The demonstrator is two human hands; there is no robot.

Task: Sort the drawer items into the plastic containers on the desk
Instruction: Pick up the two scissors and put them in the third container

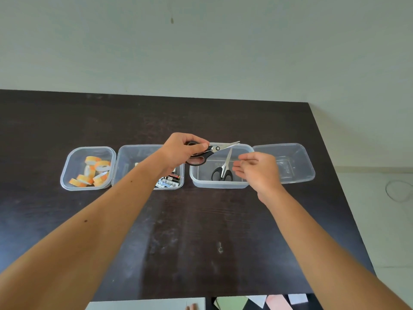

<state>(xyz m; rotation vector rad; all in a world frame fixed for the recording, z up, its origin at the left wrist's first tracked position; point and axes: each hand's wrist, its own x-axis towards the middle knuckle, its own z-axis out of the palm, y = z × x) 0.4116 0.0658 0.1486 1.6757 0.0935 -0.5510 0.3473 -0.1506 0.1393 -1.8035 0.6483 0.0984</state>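
Four clear plastic containers stand in a row on the dark desk [201, 220]. My left hand [181, 148] grips black-handled scissors [212, 151] by the handles, blades pointing right over the third container [219, 183]. A second pair of scissors [223, 171] lies inside that container. My right hand [257, 171] hovers open, palm toward the left, over the right end of the third container and holds nothing. The leftmost container [67, 175] holds several orange tape rolls [96, 172]. The second container [125, 162] holds batteries [169, 181], partly hidden by my left arm.
The rightmost container [299, 157] looks empty. Coloured paper sheets [257, 302] and a white surface [145, 304] show at the bottom edge, below the desk front. The desk's right edge drops to a pale floor with a thin cable loop [400, 190].
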